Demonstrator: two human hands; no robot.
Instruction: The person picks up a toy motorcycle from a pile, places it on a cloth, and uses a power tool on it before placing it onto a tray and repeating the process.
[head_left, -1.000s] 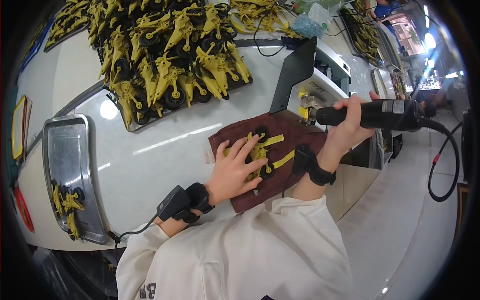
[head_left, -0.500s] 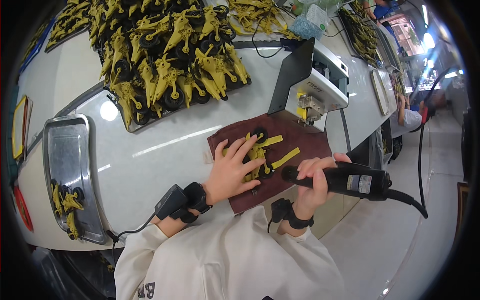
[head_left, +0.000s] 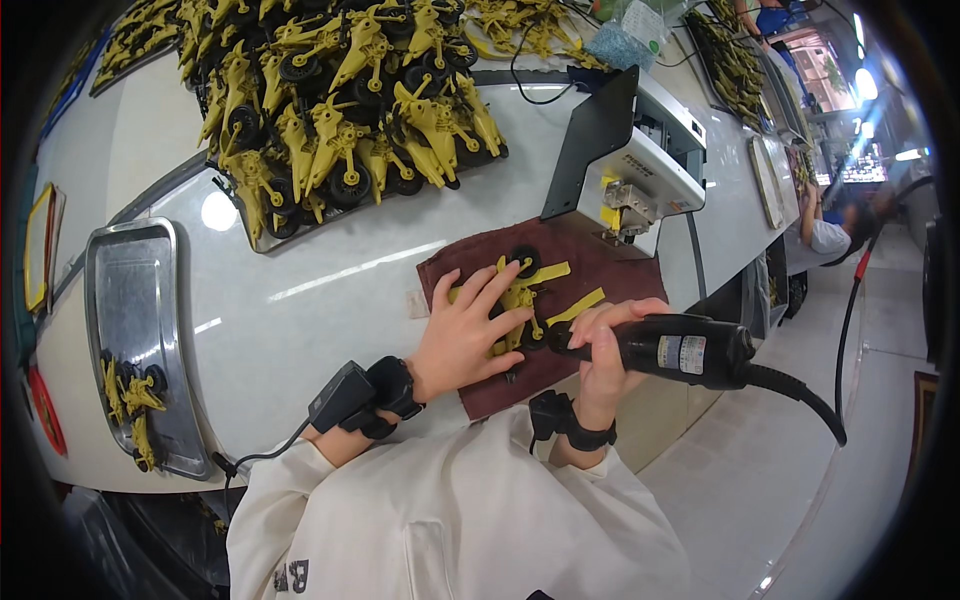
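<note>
My left hand (head_left: pixel 465 335) presses down on a yellow toy motorcycle (head_left: pixel 518 300) with black wheels, fingers spread across its body and thumb on its near side. The toy lies on a dark red cloth (head_left: pixel 625 275), partly hidden under my fingers. In my right hand (head_left: pixel 605 345) is a black corded electric screwdriver (head_left: pixel 690 350), held sideways with its nose at the toy's right edge. Its tip is hidden by my fingers and the toy. Two yellow strips (head_left: pixel 577 305) lie on the cloth to the toy's right.
Many yellow toy motorcycles (head_left: pixel 340 140) are heaped on a tray at the far left. A metal tray (head_left: pixel 135 265) at left holds several more. Behind the cloth stands a white and black machine (head_left: pixel 650 170) with a metal front mechanism. Another person (head_left: pixel 822 235) works at far right.
The screwdriver in my right hand has moved left, and its nose has come up to the toy. My left hand stays on the toy motorcycle.
</note>
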